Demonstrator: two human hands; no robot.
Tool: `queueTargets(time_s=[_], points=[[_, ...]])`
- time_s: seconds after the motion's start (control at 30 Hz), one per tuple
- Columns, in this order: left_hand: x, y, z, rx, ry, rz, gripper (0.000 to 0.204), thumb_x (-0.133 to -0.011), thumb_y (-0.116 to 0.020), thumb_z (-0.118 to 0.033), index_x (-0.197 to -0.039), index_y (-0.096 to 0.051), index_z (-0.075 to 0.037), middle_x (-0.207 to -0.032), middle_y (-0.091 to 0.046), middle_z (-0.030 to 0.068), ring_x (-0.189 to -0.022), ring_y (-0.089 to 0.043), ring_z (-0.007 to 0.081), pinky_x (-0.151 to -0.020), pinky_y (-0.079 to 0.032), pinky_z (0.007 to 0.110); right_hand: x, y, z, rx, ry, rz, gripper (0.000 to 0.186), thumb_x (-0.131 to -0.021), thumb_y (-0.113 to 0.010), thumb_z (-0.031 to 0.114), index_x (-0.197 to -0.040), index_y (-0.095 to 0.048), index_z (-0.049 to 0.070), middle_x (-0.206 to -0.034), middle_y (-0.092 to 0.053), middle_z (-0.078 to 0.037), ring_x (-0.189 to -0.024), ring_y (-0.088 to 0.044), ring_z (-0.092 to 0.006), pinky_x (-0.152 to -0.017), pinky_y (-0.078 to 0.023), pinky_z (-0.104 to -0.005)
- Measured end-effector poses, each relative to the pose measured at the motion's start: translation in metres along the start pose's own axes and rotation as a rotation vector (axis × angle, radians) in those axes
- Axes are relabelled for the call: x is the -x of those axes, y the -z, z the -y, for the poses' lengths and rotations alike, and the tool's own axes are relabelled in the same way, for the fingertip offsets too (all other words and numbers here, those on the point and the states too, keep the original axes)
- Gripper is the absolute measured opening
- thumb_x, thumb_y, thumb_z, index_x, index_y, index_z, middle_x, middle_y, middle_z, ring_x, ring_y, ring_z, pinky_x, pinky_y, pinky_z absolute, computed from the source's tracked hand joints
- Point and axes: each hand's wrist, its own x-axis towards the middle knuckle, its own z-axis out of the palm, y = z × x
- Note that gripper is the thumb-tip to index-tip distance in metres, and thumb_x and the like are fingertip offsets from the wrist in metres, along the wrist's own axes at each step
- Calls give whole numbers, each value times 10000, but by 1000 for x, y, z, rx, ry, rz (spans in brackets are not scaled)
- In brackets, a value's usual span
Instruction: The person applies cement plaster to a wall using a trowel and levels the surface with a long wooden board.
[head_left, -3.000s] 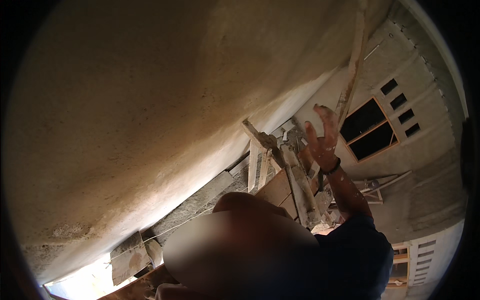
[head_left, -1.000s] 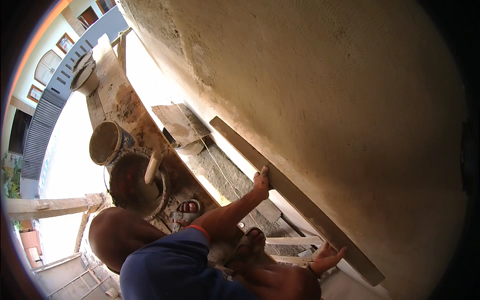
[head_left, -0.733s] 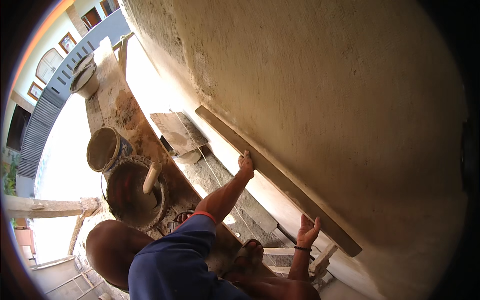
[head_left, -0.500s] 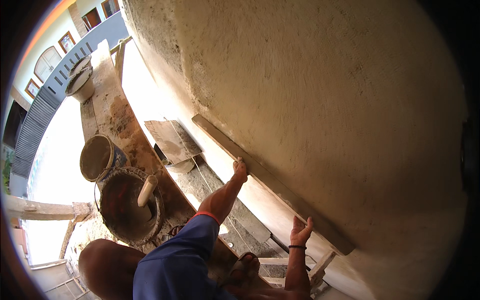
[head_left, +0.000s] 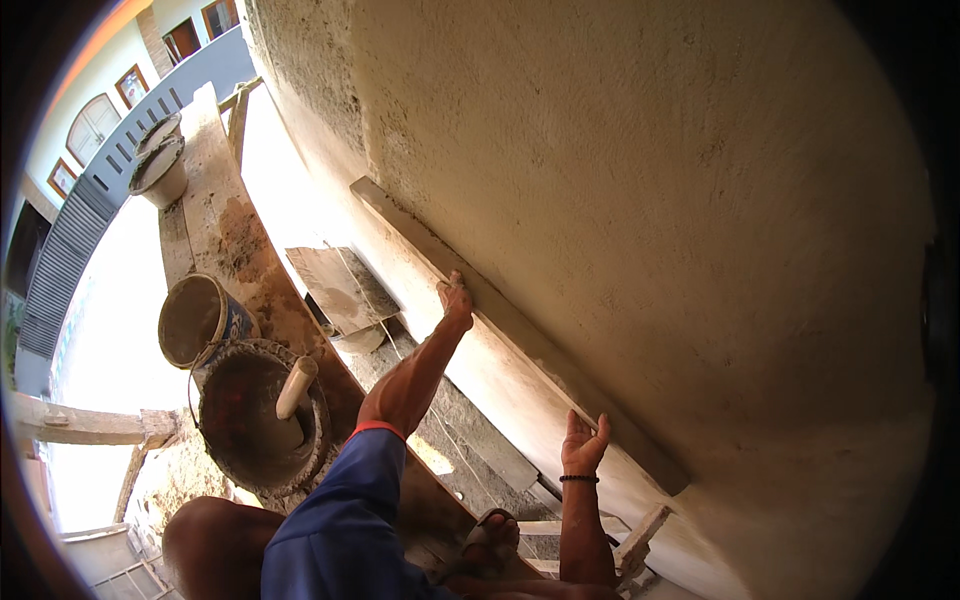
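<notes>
Although two mortar-smeared pails (head_left: 166,190) stood well apart on the scaffold plank (head_left: 205,130) at ten o'clock, nearer containers were a blue-marked plastic bucket (head_left: 238,316) at nine and, just beside it at eight, a mortar-crusted bucket (head_left: 322,440) with a pale cylindrical handle (head_left: 297,387) sticking up from it. By the dial's centre, the left hand (head_left: 456,300) was gripping the near edge of a long straightedge board (head_left: 538,354). That board slanted from half past ten to half past four; it looked stiff, probably wooden, and likely light enough for two hands but unwieldy at its ends. Any dampness could have made it slippery, though it hardly seemed fragile. Holds spread either side of its middle seemed soundest, since one grasp near an end would probably have let the other dip. At five o'clock, the right hand (head_left: 583,452) propped the same edge, loosely opened, finger and thumb apart; its remaining fingers could not be made out. Round toward two o'clock curved the plastered wall (head_left: 680,200), along which the board lay, its surface probably easier to mar.
</notes>
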Motion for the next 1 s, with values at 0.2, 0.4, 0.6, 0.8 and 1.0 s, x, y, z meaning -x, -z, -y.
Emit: queueTargets(time_s=[0.2, 0.4, 0.6, 0.8, 1.0], points=[[26, -10, -51, 55, 43, 40, 546, -943, -459, -433, -1190, -338, 38, -1104, -464, 225, -978, -514, 294, -798, -454, 416, 15, -20, 11, -51, 23, 59, 361, -843, -648, 248, -1122, -529, 54, -1164, -563, -144, -1081, -547, -270, -935, -486, -421], [16, -1, -54, -13, -126, 5, 509, -942, -464, -440, -1136, -380, 24, -1105, -499, 249, -952, -531, 322, -787, -448, 440, 33, -36, 27, -74, -15, 72, 337, -843, -647, 245, -1105, -530, 69, -1153, -567, -138, -1066, -551, -272, -930, -483, -426], [54, -34, -78, -12, 10, 6, 541, -935, -465, -461, -1139, -389, 34, -1054, -526, 258, -926, -542, 365, -775, -442, 453, 53, -41, 68, -31, 77, 91, 377, -858, -610, 278, -1164, -530, 73, -1163, -589, -107, -1082, -559, -240, -931, -476, -407], [117, -44, -122, -7, -148, -22, 525, -920, -512, -429, -1101, -392, 48, -1033, -514, 275, -922, -539, 364, -779, -440, 445, 73, -41, 106, -91, 105, 217, 353, -873, -602, 223, -1170, -530, 46, -1196, -576, -130, -1113, -548, -281, -977, -454, -465], [168, -45, -139, 13, -421, 167, 501, -887, -583, -395, -1018, -384, 46, -1019, -488, 221, -850, -521, 312, -753, -438, 425, 89, -26, 149, -128, 120, 216, 390, -885, -595, 239, -1206, -515, 34, -1218, -564, -134, -1129, -535, -270, -976, -454, -443]])
